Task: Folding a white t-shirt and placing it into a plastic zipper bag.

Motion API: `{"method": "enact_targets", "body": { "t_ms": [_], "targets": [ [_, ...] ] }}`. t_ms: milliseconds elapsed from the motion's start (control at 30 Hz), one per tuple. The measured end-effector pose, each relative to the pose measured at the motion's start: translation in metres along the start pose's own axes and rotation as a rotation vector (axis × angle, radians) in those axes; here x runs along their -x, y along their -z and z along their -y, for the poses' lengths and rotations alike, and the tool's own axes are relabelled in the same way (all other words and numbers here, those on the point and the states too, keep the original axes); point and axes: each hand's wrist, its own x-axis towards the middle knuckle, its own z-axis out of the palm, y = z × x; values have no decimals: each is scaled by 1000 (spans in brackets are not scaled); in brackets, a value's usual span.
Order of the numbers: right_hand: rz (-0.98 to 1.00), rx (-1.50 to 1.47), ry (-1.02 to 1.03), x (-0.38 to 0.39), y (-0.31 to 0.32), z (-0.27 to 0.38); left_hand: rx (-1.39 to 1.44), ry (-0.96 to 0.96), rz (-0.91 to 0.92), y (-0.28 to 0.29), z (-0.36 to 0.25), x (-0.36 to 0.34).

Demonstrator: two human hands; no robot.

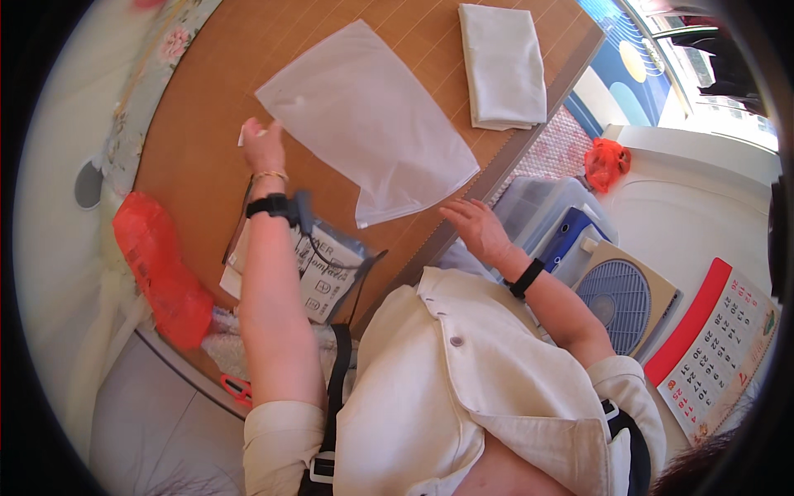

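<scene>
A frosted translucent plastic bag (368, 124) lies flat and slanted on the brown table (215, 74), with a strip along its near edge. My left hand (263, 150) is beyond the bag's left side, fingers bent together around a small white piece (241, 136) that is too small to name. Near the bag's close right corner, my right hand (478, 231) hovers by the table edge with its fingers stretched and nothing in them. A folded white cloth (503, 66) rests at the far right of the table. Under my left forearm is a printed plastic package (327, 277).
Red plastic bags (161, 264) and red-handled scissors (237, 388) are at the left. Off the table's right edge stand a clear plastic bin (533, 211), a blue folder (566, 236), a box fan (616, 302) and a calendar (719, 355). A black cable (356, 289) hangs by my left forearm.
</scene>
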Motion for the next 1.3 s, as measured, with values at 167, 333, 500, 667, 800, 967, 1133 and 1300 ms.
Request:
{"method": "enact_targets", "body": {
  "t_ms": [167, 333, 500, 667, 800, 967, 1133, 1300],
  "targets": [
    [-252, -148, -339, -11, 6, -22, 27, 67, 564, 8, -7, 122],
    [-484, -192, -408, -33, 18, -41, 276, 272, 762, 29, 13, 205],
    [-503, -126, -380, -46, 17, -43, 460, 419, 779, 41, -18, 188],
    [23, -758, -508, -34, -15, -18, 478, 528, 850, 31, -33, 178],
    [2, -1229, -577, -43, -12, 51, 471, 390, 1170, 15, -48, 204],
    [-91, -1358, -821, -35, -25, 28, 442, 344, 1353, 15, -48, 205],
    [-165, -1381, -904, -22, -43, -3, 544, 725, 1077, 12, -6, 168],
    [-86, -1447, -876, -16, -35, 4, 875, 773, 485, 26, 33, 95]
  ]
}}
